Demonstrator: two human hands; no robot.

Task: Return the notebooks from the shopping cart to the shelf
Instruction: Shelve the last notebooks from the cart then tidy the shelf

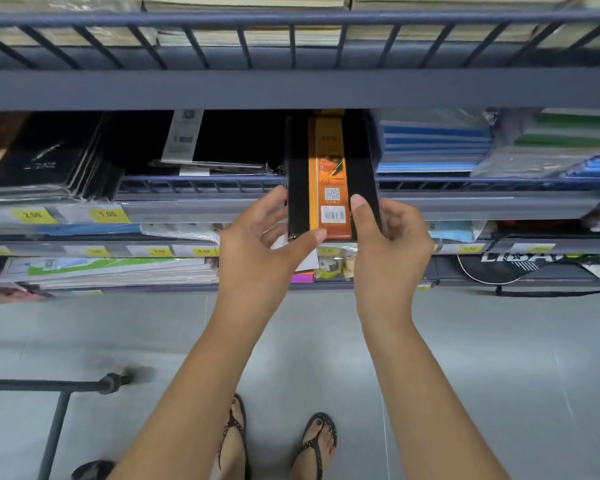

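A black notebook [331, 157] with an orange paper band, a QR code and a barcode sticks halfway into the middle shelf [201, 187], its near end over the wire rail. My left hand [260, 247] grips its near left corner, thumb on the bottom edge. My right hand [385, 244] holds the near right edge, thumb pressed on the cover. The notebook's far end is hidden in the shelf's shadow. A dark metal bar of the shopping cart [52, 386] shows at the lower left.
Black notebooks [45, 157] lie left of the slot and blue-edged stacks [433, 147] in plastic lie right. Yellow price tags [108, 214] line the shelf edge. Lower shelves hold more stationery and a black racket bag [506, 265]. Grey floor and my sandalled feet are below.
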